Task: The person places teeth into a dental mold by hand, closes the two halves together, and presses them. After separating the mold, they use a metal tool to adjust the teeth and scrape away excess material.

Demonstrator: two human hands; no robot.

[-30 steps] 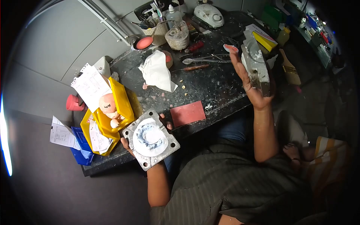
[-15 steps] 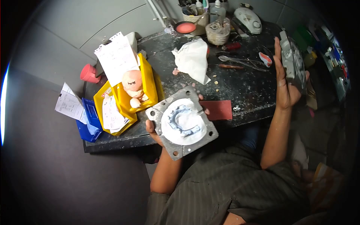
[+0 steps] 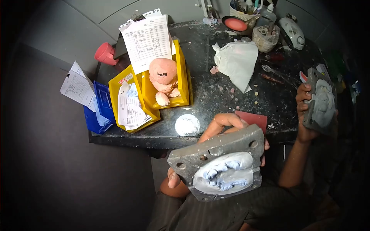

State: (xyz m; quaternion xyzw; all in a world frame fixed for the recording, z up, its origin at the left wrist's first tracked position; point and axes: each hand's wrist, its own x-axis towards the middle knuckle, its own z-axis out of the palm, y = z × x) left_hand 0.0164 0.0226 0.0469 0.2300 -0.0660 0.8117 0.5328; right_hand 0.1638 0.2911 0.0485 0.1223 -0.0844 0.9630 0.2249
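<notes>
My left hand (image 3: 222,124) grips a grey metal dental flask half (image 3: 217,148) from behind, its thumb on the left edge and fingers over the far side. White plaster (image 3: 246,165) fills the middle of this half, with a bluish horseshoe-shaped tooth impression (image 3: 225,173) in it. Off to the right, my right hand (image 3: 304,111) is closed around a second flask half (image 3: 313,115), tilted nearly upright. That half has a greyish plaster mass (image 3: 323,101) on its face. Just behind the left flask half lies a dark red wax sheet (image 3: 254,118) at the bench edge.
Yellow bins (image 3: 187,84) hold papers and a pink dough-like lump (image 3: 162,72); a blue bin (image 3: 103,101) stands farther left. A white cloth (image 3: 239,61), pliers (image 3: 275,73), a small pan (image 3: 235,24) and a plaster-caked bowl (image 3: 266,40) sit on the black bench (image 3: 208,92).
The left flask half has come nearer and tipped, its impression now facing lower right. My right hand has lowered and turned its half so the plaster face shows. The view has shifted left.
</notes>
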